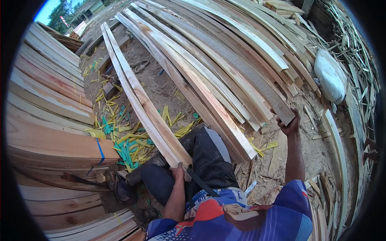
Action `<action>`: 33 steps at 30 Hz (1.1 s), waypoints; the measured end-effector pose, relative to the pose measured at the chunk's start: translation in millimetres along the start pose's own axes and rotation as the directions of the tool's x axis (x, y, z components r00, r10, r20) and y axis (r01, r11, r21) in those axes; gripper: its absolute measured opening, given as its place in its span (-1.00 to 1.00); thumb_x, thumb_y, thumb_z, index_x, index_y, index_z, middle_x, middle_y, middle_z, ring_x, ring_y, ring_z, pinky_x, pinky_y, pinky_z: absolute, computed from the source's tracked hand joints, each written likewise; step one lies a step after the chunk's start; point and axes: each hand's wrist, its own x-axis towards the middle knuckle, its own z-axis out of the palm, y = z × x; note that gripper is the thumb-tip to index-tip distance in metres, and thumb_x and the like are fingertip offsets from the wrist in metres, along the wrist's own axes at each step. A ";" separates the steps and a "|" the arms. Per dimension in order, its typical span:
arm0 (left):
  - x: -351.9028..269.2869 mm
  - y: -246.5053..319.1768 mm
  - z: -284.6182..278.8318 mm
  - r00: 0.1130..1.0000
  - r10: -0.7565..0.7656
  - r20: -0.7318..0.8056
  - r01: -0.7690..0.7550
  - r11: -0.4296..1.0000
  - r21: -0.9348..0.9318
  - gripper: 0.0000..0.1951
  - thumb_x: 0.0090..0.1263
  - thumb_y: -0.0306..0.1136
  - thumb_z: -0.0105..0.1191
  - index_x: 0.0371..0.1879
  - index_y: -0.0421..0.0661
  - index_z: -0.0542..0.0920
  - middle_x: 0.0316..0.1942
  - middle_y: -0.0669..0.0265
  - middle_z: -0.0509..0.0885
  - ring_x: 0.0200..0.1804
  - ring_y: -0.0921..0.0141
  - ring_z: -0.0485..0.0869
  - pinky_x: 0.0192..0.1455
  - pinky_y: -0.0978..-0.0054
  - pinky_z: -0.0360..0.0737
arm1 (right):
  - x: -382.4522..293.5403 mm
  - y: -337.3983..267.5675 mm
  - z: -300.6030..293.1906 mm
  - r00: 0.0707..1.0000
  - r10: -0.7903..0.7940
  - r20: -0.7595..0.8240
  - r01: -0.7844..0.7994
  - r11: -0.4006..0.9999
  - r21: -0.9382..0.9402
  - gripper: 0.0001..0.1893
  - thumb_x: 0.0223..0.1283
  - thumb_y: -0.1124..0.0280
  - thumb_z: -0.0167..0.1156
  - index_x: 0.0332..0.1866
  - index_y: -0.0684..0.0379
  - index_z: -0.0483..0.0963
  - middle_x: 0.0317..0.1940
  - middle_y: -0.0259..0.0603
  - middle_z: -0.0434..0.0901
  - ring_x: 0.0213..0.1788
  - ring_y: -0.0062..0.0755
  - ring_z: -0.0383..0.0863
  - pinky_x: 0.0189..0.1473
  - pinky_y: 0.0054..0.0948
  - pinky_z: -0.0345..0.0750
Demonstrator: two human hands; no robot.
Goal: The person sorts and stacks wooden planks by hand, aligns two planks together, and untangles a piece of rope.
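Note:
Two long, pale wooden strips (141,102) lie side by side in front of me, their near ends by my lap. My left hand (177,171) grips them close to those ends. Out to the right, my right hand (290,122) is closed around the near end of a rough-sawn grey-brown board (256,72). That board lies along many other sawn boards, and its far end runs away toward the top. Between the strips and the board rests a stack of light timber lengths (211,116), close to my right knee.
Stacked planks (48,132) stand at left, one bundle tied with a blue strap (100,150). Yellow and green strap scraps (129,147) litter the ground. A white sack (330,76) and a pale slat (336,147) lie right. Part of another person's hand or foot (370,149) shows at the right edge.

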 end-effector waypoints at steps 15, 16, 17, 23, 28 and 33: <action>-48.5 66.6 -5.6 0.672 0.672 -0.311 -0.704 0.710 0.013 -0.44 0.23 -0.21 0.11 0.11 -0.33 0.30 -0.02 -0.10 0.46 0.09 0.04 0.43 0.16 0.24 0.36 | -56.5 261.8 139.1 0.634 0.302 0.712 -0.720 0.568 0.400 -0.21 0.07 -0.15 0.16 0.20 0.30 0.16 -0.27 0.01 0.44 -0.39 -0.27 0.53 -0.38 -0.36 0.59; -65.3 93.7 -3.6 0.788 0.583 -0.195 -0.615 0.747 -0.251 -0.47 0.30 -0.11 0.05 0.08 -0.30 0.36 -0.12 -0.01 0.54 -0.03 0.09 0.53 0.08 0.29 0.43 | -54.9 260.6 129.6 0.640 0.329 0.694 -0.718 0.576 0.390 -0.21 0.08 -0.15 0.15 0.20 0.30 0.16 -0.30 -0.05 0.43 -0.43 -0.35 0.49 -0.43 -0.42 0.54; -67.0 110.2 -5.1 0.799 0.594 -0.092 -0.588 0.739 -0.329 -0.48 0.34 0.00 -0.02 0.05 -0.23 0.40 -0.23 0.14 0.59 -0.18 0.26 0.60 -0.09 0.40 0.51 | -52.6 262.2 121.0 0.635 0.357 0.685 -0.727 0.576 0.374 -0.22 0.08 -0.15 0.14 0.20 0.30 0.16 -0.33 -0.10 0.42 -0.48 -0.43 0.45 -0.48 -0.48 0.48; -82.6 161.7 28.0 0.690 0.410 0.597 0.057 0.791 -0.609 -0.24 0.17 0.33 -0.03 0.09 -0.14 0.38 -0.14 0.25 0.58 -0.17 0.38 0.58 -0.15 0.42 0.55 | -121.0 216.2 39.3 0.662 0.486 0.571 -0.698 0.677 0.232 -0.15 0.03 -0.07 0.24 0.29 0.31 0.11 -0.39 -0.14 0.41 -0.48 -0.40 0.49 -0.52 -0.50 0.49; -90.3 156.3 65.2 0.465 0.407 0.786 0.403 0.694 -0.597 -0.19 0.09 0.37 0.02 0.13 -0.06 0.36 -0.08 0.26 0.56 -0.04 0.37 0.53 -0.01 0.32 0.50 | -271.4 171.4 -33.6 0.760 0.552 -0.343 -0.581 0.341 -0.739 -0.42 -0.31 0.45 0.41 -0.02 0.29 0.45 -0.31 -0.19 0.60 -0.34 -0.44 0.61 -0.33 -0.44 0.58; -111.6 150.4 80.8 0.182 0.417 0.890 0.629 0.646 -0.432 -0.30 0.06 0.08 0.26 0.10 -0.15 0.42 -0.11 0.15 0.62 -0.06 0.31 0.61 0.08 0.28 0.53 | -366.2 211.4 -60.9 0.810 0.186 -0.556 -0.544 -0.114 -0.831 -0.34 -0.18 0.25 0.34 0.13 0.28 0.37 -0.18 0.11 0.60 -0.10 -0.04 0.61 -0.03 -0.26 0.54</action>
